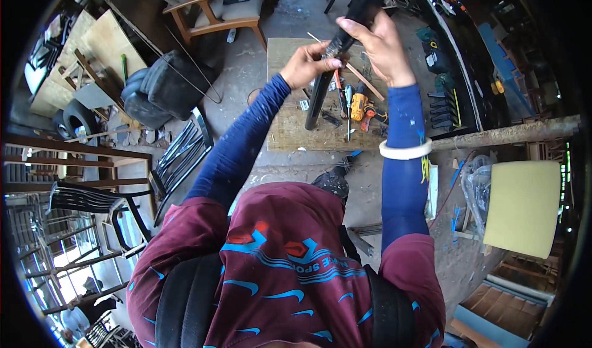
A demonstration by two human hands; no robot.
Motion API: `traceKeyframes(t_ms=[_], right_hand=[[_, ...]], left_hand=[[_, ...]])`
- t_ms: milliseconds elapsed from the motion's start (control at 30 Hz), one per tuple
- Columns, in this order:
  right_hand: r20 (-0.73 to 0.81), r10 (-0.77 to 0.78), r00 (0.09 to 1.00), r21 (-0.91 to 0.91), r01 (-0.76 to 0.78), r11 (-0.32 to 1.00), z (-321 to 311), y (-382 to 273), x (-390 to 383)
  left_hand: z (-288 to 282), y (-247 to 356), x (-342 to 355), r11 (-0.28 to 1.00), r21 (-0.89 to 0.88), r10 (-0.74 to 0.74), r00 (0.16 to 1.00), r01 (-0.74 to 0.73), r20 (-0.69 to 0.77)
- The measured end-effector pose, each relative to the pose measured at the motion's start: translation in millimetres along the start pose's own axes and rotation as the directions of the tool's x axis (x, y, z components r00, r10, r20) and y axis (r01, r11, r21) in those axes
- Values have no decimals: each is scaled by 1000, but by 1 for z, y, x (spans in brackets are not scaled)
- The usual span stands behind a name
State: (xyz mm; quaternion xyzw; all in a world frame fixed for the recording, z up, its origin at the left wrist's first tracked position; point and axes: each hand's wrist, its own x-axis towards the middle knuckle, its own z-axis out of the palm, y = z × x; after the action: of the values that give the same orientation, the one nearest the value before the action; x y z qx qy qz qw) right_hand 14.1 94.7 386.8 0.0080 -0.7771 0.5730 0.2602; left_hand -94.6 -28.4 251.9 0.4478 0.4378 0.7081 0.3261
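A long black bar slants over the wooden worktable, its lower end over the tabletop; I cannot tell whether it touches. My left hand pinches the bar near its middle, thumb and fingertips on either side. Higher up, my right hand is closed round the same bar, thumb laid along it. The bar's far end runs out toward the top rim. Beneath my hands lie a yellow power drill, a red-handled tool, a screwdriver and a thin wooden stick.
A white ring sits round my right forearm. Beyond the table at left stands a wooden armchair. Black chair parts lie on the floor to the left. On the right are a metal pipe and a pale yellow cushion panel.
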Motion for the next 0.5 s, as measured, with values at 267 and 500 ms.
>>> traceKeyframes(t_ms=[267, 500], right_hand=[[-137, -120, 983, -153, 98, 983, 10, 25, 38], [-121, -55, 991, -58, 49, 997, -8, 41, 41]], left_hand=[[1, -21, 10, 991, 120, -43, 983, 65, -177], [16, -53, 14, 993, 119, 34, 948, 4, -317]])
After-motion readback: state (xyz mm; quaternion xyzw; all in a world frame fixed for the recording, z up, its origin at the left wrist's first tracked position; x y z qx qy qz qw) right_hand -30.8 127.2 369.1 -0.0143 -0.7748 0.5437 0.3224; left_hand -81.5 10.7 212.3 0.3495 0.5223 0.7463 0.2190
